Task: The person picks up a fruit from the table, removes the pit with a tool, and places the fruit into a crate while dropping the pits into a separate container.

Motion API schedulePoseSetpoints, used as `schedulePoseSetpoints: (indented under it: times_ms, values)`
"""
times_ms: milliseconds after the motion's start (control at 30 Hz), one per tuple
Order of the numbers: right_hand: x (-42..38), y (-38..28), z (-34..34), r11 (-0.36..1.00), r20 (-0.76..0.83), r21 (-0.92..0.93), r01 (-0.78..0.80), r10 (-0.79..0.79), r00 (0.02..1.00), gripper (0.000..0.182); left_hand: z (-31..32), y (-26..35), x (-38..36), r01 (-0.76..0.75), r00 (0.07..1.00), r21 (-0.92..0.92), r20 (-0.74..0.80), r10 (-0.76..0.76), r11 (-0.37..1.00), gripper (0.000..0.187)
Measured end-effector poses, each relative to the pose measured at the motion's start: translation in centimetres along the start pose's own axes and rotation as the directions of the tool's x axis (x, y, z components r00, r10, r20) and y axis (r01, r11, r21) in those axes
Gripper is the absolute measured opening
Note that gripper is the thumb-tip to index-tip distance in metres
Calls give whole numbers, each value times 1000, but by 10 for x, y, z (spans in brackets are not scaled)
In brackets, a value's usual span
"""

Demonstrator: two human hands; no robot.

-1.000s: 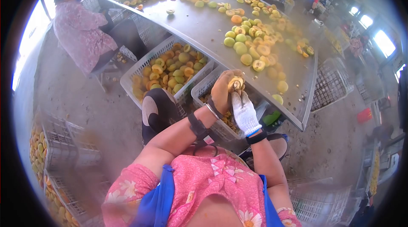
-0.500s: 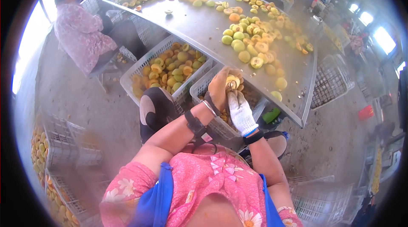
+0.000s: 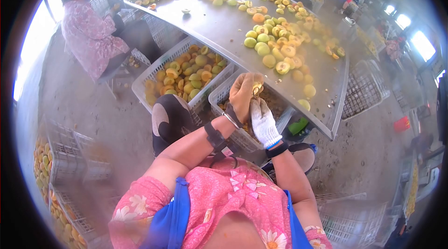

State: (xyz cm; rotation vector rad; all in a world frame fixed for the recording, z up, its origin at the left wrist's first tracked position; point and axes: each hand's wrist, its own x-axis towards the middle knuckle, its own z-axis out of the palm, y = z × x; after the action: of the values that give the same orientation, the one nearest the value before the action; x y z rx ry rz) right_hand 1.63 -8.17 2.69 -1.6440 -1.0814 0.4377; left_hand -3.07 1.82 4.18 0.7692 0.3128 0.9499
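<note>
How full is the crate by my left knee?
Close to full: the crate holds a broad pile of fruit, reaching near its rim.

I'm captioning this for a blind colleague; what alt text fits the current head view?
Seen from above, a left hand holds a cut yellow fruit while the right hand, in a white knitted glove, meets it above a white plastic crate. Beyond is a grey metal table strewn with green and orange fruit.

No legible txt, nos. or brands on my feed; small pink tag (image 3: 227, 151) by the black L wristband (image 3: 215, 136) is too tiny to read.
</note>
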Motion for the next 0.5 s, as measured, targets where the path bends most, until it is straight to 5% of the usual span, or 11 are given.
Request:
schedulePoseSetpoints:
  times_ms: [133, 233, 333, 433, 500]
  values:
    - [-1, -25, -2, 945, 88, 97, -311, 303, 949, 41, -7, 3, 4, 112, 993, -38, 40, -110, 993, 35]
    - [-1, 18, 7, 997, 26, -63, 53, -52, 998, 41, -10, 9, 5, 205, 973, -56, 123, -197, 977, 40]
    - [-3, -6, 0, 939, 124, 122, -320, 306, 944, 41, -7, 17, 4, 294, 955, -106, 70, -287, 950, 45]
    - [-7, -20, -8, 879, 213, 204, -432, 391, 895, 40, -10, 34, 8, 468, 883, -139, 101, -457, 873, 48]
    - [-7, -14, -12, 820, 279, 268, -505, 435, 856, 38, -11, 27, 10, 319, 942, 12, 106, -319, 948, 54]
